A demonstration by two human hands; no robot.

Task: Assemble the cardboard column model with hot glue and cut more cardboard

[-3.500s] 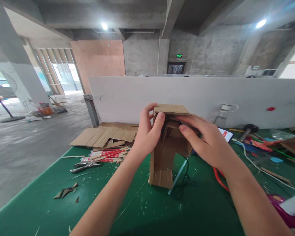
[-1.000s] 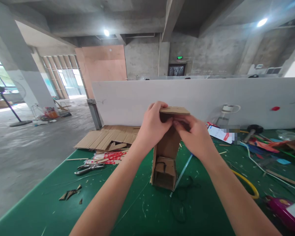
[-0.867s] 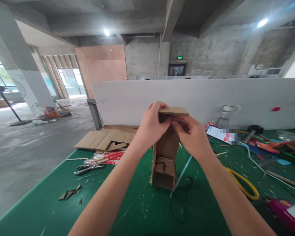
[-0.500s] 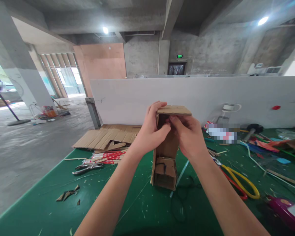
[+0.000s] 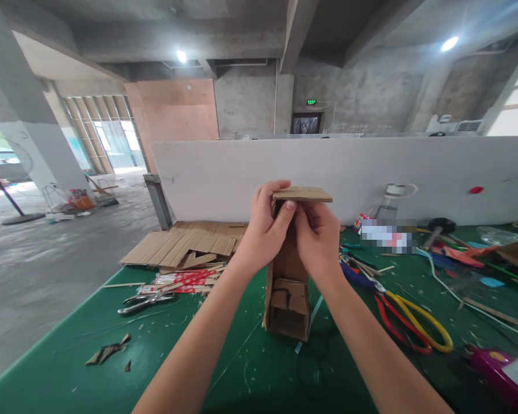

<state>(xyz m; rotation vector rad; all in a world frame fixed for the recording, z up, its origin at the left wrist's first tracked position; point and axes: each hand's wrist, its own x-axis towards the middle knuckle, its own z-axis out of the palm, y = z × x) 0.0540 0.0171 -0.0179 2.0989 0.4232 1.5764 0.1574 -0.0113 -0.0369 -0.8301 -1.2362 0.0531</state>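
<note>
A tall, narrow cardboard box (image 5: 290,267) stands upright on the green table in front of me, its open side facing me. A flat cardboard panel (image 5: 304,194) lies across its top and juts out to the right. Wrapped round the upper left corner, my left hand (image 5: 265,230) has its fingers behind and its thumb on the inner side. My right hand (image 5: 320,238) is closed just below the panel, with its thumb close to the left thumb. What its fingertips pinch is hidden. Lower down, the box has a small compartment with a dark mark on it.
Corrugated cardboard sheets (image 5: 155,248), wooden sticks with red-printed wrappers (image 5: 190,280) and metal pliers (image 5: 147,300) lie left. On the right are red and yellow tool handles (image 5: 418,322), a magenta object (image 5: 494,368) and a lidded clear cup (image 5: 391,201). A white partition (image 5: 224,178) stands behind.
My right hand has shifted left and turned inward, its thumb now near the left one. The left thumb has risen toward the panel. The box stays in place; the view shifts slightly.
</note>
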